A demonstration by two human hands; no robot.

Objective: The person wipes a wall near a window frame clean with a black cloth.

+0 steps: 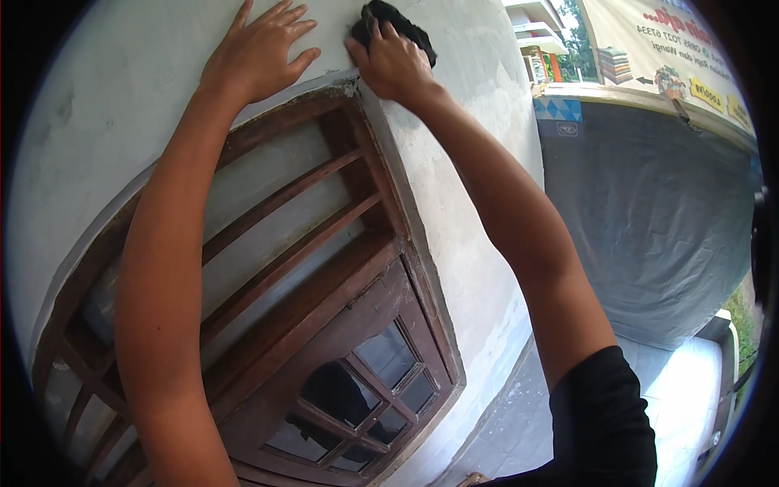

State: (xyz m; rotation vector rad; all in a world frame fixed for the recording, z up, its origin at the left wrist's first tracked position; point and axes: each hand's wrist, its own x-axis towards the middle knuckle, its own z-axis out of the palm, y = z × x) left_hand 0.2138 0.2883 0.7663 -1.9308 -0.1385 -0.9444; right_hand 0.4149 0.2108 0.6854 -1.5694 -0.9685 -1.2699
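High on the grey-white plastered wall [138, 89], my right hand [398, 65] presses a bunched black cloth [406, 24] against the surface, fingers curled over it. To its left, my left hand [260, 53] rests on the same wall with fingers spread and nothing in it. Both hands are just above the top edge of a brown wooden frame [284, 122]. My arms reach up in front of the frame and hide parts of it.
Slatted openings top a brown window [389, 357] with small glass panes. To the right hang a dark grey tarp [649, 211] and a printed banner [665, 49]. Pale floor tiles [690, 390] lie below, with a low ledge [718, 333] at the far right.
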